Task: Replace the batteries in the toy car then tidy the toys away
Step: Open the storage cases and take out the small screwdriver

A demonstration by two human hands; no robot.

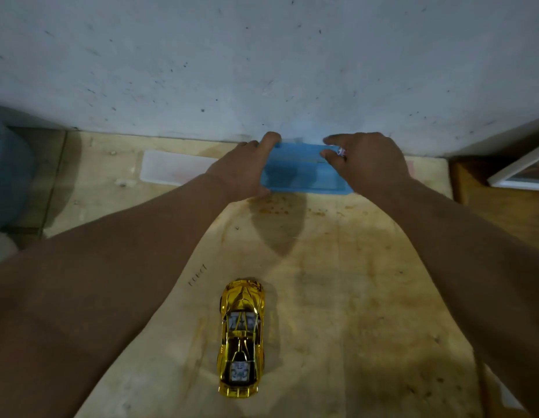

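hands at blue tray (304,176): my left hand (242,170) grips its end, right hand (368,161) pinches small battery-like item (341,151). steady tray, drop item inside; gold toy car (241,339) waits behind wrists.

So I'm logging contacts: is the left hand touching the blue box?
Touching. The head view shows the left hand gripping the blue box's left end, fingers curled over its far rim, no gap.

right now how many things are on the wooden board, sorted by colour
gold: 1, the toy car
blue: 1, the blue tray, gripped by the left hand and right hand
clear: 1, the translucent lid
total: 3
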